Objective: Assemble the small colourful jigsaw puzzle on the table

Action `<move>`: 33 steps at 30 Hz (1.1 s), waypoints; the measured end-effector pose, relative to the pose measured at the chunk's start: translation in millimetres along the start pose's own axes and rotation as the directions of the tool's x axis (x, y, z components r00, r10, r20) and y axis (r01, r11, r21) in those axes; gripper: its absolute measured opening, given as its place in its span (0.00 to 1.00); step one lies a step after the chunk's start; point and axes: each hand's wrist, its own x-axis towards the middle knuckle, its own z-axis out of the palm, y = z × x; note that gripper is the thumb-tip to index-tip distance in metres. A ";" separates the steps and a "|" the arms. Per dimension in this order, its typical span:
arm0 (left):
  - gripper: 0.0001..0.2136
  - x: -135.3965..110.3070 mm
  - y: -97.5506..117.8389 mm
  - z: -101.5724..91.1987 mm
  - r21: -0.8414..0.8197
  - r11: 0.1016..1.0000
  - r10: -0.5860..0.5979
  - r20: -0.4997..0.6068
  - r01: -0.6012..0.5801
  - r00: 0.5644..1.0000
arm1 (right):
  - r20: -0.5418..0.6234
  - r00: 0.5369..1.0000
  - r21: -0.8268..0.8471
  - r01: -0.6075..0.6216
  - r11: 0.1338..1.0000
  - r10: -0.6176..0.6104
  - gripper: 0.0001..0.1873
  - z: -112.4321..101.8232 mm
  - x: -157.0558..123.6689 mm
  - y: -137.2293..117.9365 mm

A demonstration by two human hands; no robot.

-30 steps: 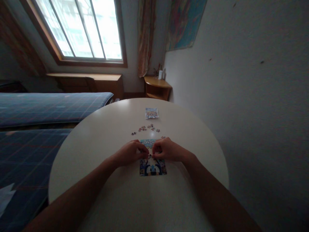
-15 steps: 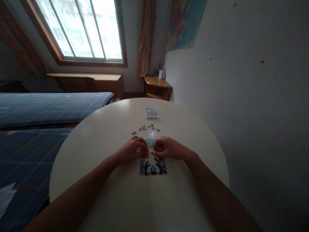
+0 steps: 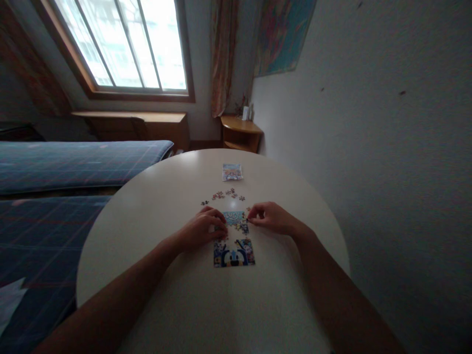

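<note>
A partly assembled jigsaw puzzle [image 3: 234, 257] lies flat on the table in front of me, with a blue cartoon face in its lower part. White tabletop shows through a gap across its middle, below the light-blue upper part. My left hand [image 3: 204, 227] rests at the puzzle's left edge, fingers loosely bent and apart, the tips touching it and hiding that side. At the upper right edge, my right hand [image 3: 271, 218] pinches a small dark puzzle piece [image 3: 248, 220] between thumb and forefinger. Several loose puzzle pieces [image 3: 219, 195] lie in an arc beyond the puzzle.
The round white table [image 3: 165, 196] carries a small printed packet [image 3: 232, 172] behind the loose pieces. To the left stands a bed with a blue plaid mattress [image 3: 73, 164]. A white wall [image 3: 387, 172] runs along the right, and a corner shelf [image 3: 241, 125] stands behind the table.
My right hand has moved right and slightly away from me, from the puzzle's middle to its right edge, uncovering the upper right part. My left hand has barely moved.
</note>
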 end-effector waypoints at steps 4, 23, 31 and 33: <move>0.08 -1.9 -3.0 0.3 0.001 1.000 0.004 -0.037 -0.004 0.999 | 0.008 1.000 0.008 -0.014 1.000 0.014 0.08 0.6 0.4 0.4; 0.12 -5.8 -7.6 -13.2 0.016 0.997 0.078 -0.036 -0.077 0.996 | 0.113 0.980 0.184 0.139 0.973 -0.162 0.08 25.4 4.2 -28.6; 0.10 -4.9 -3.8 -14.6 -0.003 0.993 0.115 -0.048 -0.116 0.992 | 0.117 0.973 0.226 0.170 0.959 -0.201 0.09 35.5 7.0 -28.6; 0.10 -4.9 -3.2 -14.9 -0.009 0.992 0.123 -0.049 -0.124 0.991 | 0.130 0.971 0.233 0.168 0.958 -0.201 0.09 38.9 7.7 -28.3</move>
